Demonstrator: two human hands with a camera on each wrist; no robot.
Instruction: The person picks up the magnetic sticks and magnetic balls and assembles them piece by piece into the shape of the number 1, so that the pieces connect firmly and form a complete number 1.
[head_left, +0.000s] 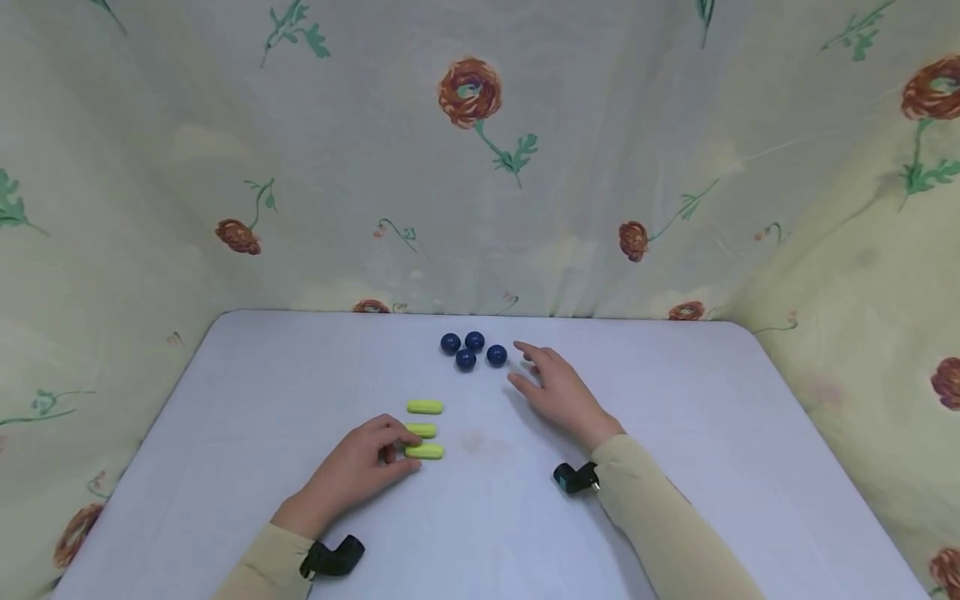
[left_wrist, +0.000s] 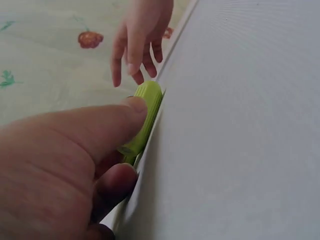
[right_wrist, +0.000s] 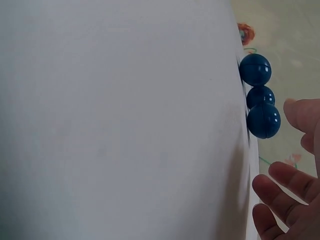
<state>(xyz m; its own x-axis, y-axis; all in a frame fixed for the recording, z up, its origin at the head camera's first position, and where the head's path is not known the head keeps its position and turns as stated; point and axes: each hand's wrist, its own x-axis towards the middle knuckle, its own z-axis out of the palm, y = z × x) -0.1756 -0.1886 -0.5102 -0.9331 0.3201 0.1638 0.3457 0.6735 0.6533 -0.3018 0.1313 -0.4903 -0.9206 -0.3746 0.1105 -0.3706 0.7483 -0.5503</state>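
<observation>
My left hand (head_left: 360,467) has thumb and forefinger on either side of the left end of the nearest lime-green rod (head_left: 431,452), a short piece with rounded ends. In the left wrist view the thumb overlaps this ribbed rod (left_wrist: 150,107); the forefinger is mostly hidden behind it. Two more such rods lie parallel beyond, a middle rod (head_left: 424,430) and a far rod (head_left: 425,407). My right hand (head_left: 562,396) hovers with spread fingers just right of a dark blue glossy ball (head_left: 497,356). In the right wrist view, blue balls (right_wrist: 264,121) stand apart from its fingers.
Several blue balls (head_left: 465,360) sit together near the back of the white table (head_left: 300,375). A flowered cloth (head_left: 555,208) hangs behind and at both sides. Small black cameras are strapped at the left wrist (head_left: 333,557) and the right wrist (head_left: 574,478).
</observation>
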